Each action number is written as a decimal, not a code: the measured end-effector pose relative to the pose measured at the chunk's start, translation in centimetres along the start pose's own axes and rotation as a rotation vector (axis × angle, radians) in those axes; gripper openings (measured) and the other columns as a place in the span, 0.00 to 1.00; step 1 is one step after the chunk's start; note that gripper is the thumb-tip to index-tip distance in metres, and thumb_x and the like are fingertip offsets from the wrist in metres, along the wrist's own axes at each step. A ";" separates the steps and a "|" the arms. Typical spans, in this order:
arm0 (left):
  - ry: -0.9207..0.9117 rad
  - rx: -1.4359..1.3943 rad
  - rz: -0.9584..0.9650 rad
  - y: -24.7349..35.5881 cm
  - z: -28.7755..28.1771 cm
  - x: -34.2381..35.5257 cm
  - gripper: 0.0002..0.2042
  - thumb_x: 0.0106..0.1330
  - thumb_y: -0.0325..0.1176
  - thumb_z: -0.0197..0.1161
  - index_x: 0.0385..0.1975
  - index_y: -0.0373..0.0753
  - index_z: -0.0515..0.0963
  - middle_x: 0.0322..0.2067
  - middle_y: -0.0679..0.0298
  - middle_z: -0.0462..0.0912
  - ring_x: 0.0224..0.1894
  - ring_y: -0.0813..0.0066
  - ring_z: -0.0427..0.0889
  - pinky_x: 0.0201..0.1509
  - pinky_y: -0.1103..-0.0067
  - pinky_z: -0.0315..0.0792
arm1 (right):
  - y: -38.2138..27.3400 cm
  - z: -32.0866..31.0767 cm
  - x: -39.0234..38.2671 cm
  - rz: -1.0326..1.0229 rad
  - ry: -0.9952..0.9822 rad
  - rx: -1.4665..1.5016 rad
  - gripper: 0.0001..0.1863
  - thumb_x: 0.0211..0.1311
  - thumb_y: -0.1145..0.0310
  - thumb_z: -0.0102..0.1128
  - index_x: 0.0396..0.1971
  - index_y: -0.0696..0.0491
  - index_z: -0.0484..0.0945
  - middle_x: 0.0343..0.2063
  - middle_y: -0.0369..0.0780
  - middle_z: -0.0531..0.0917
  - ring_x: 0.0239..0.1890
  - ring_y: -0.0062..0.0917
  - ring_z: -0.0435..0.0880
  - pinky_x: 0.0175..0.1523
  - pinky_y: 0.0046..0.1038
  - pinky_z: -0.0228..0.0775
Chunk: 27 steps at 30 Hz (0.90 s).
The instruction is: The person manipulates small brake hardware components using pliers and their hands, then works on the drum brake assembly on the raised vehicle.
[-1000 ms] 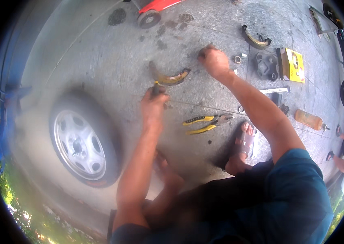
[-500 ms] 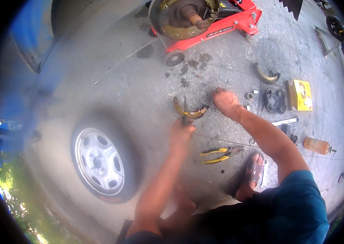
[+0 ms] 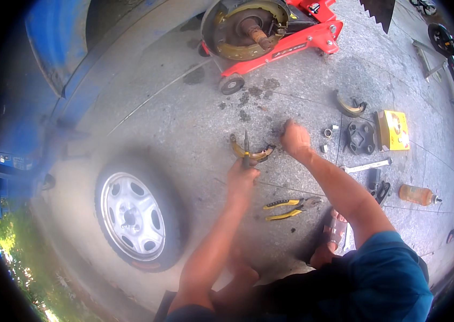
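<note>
My left hand [image 3: 242,174] is closed round the handle of a screwdriver [image 3: 247,153], its thin shaft pointing away from me. Just beyond that hand, a curved brake shoe [image 3: 263,155] lies on the floor, partly crossed by the screwdriver. To its right, my right hand [image 3: 295,140] is closed low over the floor; its fingers are curled, and anything inside them is hidden. Yellow-and-black pliers [image 3: 291,208] lie nearer to me, jaws toward the right. A second brake shoe [image 3: 351,106] rests farther off to the right.
At the far side, a red floor jack [image 3: 286,51] stands beside a brake assembly [image 3: 248,32]. A wheel [image 3: 133,214] lies at left. On the right are a dark hub cap [image 3: 361,138], yellow box [image 3: 393,130], wrench [image 3: 367,165], and amber bottle [image 3: 417,194].
My right hand has shifted slightly nearer and its fist has turned a little. The left hand still grips the screwdriver, now more upright in view. The whole view has shifted slightly.
</note>
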<state>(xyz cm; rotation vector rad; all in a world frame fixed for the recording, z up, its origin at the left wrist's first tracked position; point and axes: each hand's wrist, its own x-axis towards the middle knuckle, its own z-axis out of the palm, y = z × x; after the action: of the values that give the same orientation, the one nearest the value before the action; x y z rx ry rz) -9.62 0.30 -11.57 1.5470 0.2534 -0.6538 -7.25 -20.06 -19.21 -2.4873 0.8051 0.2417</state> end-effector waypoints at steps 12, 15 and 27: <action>0.155 0.233 0.219 -0.1 0.0 1.1 0.10 0.52 0.28 0.58 0.35 0.34 0.75 0.30 0.63 0.76 0.32 0.75 0.74 0.36 0.76 0.68 | -0.8 -2.0 -4.7 -0.282 0.126 0.374 0.08 0.55 0.74 0.59 0.37 0.54 0.79 0.32 0.45 0.83 0.36 0.39 0.83 0.40 0.32 0.74; 0.196 0.185 0.310 0.6 0.5 1.9 0.09 0.55 0.27 0.59 0.35 0.33 0.76 0.32 0.61 0.78 0.34 0.74 0.75 0.39 0.76 0.69 | -4.1 -3.6 -5.9 -0.321 -0.256 0.789 0.08 0.59 0.75 0.58 0.39 0.57 0.79 0.29 0.40 0.84 0.34 0.27 0.83 0.38 0.24 0.75; 0.039 -0.012 0.227 3.1 0.9 1.4 0.09 0.58 0.24 0.58 0.39 0.30 0.74 0.31 0.61 0.79 0.34 0.75 0.77 0.41 0.76 0.71 | -5.9 -5.7 -7.7 -0.355 -0.340 0.973 0.17 0.64 0.74 0.54 0.52 0.58 0.71 0.35 0.41 0.79 0.35 0.20 0.80 0.40 0.21 0.75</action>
<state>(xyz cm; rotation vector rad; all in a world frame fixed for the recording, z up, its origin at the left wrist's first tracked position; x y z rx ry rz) -7.04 -1.23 -9.68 1.5506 0.1084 -0.4433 -9.99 -15.11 -9.47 -1.5586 0.2197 0.0975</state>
